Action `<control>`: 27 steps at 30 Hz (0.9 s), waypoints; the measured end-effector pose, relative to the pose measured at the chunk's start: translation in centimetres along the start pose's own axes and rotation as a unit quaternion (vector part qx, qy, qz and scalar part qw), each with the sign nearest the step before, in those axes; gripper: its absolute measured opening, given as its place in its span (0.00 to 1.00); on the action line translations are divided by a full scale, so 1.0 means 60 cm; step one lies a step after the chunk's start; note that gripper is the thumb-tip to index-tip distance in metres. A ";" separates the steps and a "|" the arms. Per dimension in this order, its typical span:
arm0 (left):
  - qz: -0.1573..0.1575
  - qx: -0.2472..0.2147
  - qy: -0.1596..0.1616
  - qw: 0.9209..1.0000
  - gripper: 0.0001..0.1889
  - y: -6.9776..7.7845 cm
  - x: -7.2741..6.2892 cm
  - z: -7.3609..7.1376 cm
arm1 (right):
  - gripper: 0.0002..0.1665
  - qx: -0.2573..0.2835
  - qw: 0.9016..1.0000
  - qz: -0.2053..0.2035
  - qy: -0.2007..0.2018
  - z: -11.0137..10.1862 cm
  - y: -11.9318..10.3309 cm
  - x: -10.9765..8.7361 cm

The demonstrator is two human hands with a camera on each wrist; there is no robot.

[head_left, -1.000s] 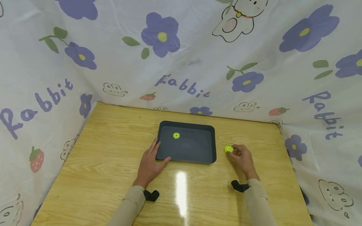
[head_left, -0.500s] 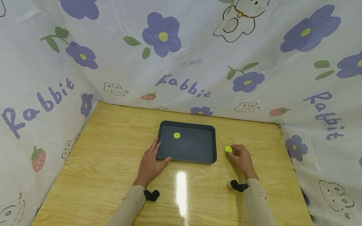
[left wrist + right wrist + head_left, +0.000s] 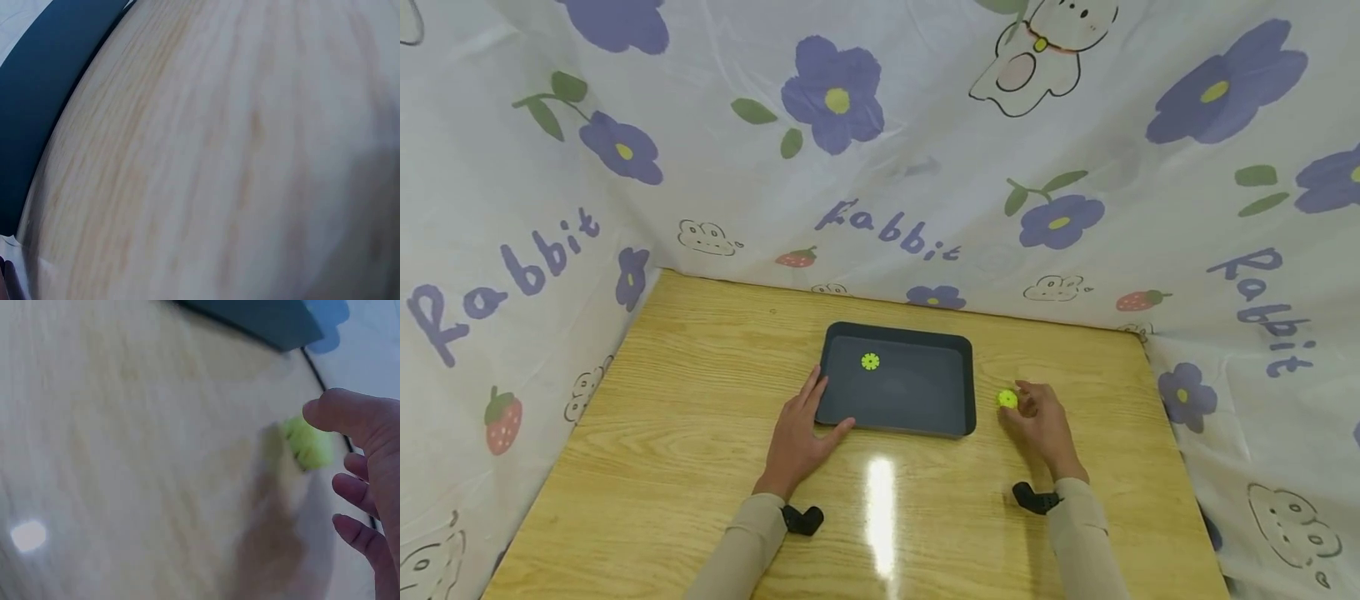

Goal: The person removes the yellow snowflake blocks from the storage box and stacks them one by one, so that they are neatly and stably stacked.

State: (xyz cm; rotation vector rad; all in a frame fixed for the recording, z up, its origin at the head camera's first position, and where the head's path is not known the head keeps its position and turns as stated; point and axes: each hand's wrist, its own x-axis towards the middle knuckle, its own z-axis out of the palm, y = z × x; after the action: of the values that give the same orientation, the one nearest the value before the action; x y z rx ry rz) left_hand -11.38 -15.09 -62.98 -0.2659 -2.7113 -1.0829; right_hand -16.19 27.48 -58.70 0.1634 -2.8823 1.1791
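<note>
In the head view, my left hand (image 3: 796, 437) rests against the left end of a dark rectangular baking tray (image 3: 895, 387), fingers along its side and thumb at the near rim. A flat yellow-green notched disc (image 3: 870, 362) lies in the tray. Right of the tray is a small stack of similar yellow-green notched discs (image 3: 1007, 400), blurred in the right wrist view. My right hand (image 3: 1041, 425) is beside that stack, thumb at its near edge; the index fingertip stands a little off it. The right wrist view shows the thumb (image 3: 350, 415) overlapping the stack and the other fingers apart from it.
The tray stands on a light wooden table (image 3: 700, 375). White cloth (image 3: 895, 167) printed with flowers and rabbits hangs behind and at both sides. Each wrist wears a black camera mount, one at the left wrist (image 3: 802, 520) and one at the right wrist (image 3: 1034, 498).
My right index finger has lifted slightly away from the disc stack, which it was pinching with the thumb. The left hand and tray stay the same; the head view shifts slightly.
</note>
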 end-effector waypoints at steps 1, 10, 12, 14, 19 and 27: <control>0.000 0.000 0.001 1.000 0.46 0.000 0.000 0.000 | 0.32 -0.005 1.000 -0.009 0.006 -0.001 -0.003 0.002; 0.006 -0.003 0.004 1.000 0.46 -0.002 -0.001 0.000 | 0.32 0.005 0.997 -0.071 0.035 -0.009 -0.084 0.063; 0.004 -0.004 0.002 1.000 0.46 -0.002 0.000 0.001 | 0.32 0.009 0.996 -0.085 0.030 -0.005 -0.108 0.081; -0.001 -0.002 -0.002 1.000 0.47 -0.004 0.000 0.001 | 0.32 0.010 0.995 -0.093 0.017 0.006 -0.130 0.099; -0.009 -0.003 -0.017 1.000 0.47 -0.004 0.000 0.001 | 0.31 0.018 0.994 -0.109 -0.014 0.044 -0.179 0.129; -0.004 -0.001 -0.010 1.000 0.47 -0.005 -0.002 0.001 | 0.27 0.015 0.985 -0.159 -0.061 0.134 -0.218 0.147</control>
State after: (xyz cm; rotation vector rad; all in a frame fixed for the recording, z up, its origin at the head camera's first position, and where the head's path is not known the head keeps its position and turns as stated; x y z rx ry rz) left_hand -11.36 -15.29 -63.26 -0.2679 -2.7315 -1.0899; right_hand -23.43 11.79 -54.76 0.6907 -2.7929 1.1873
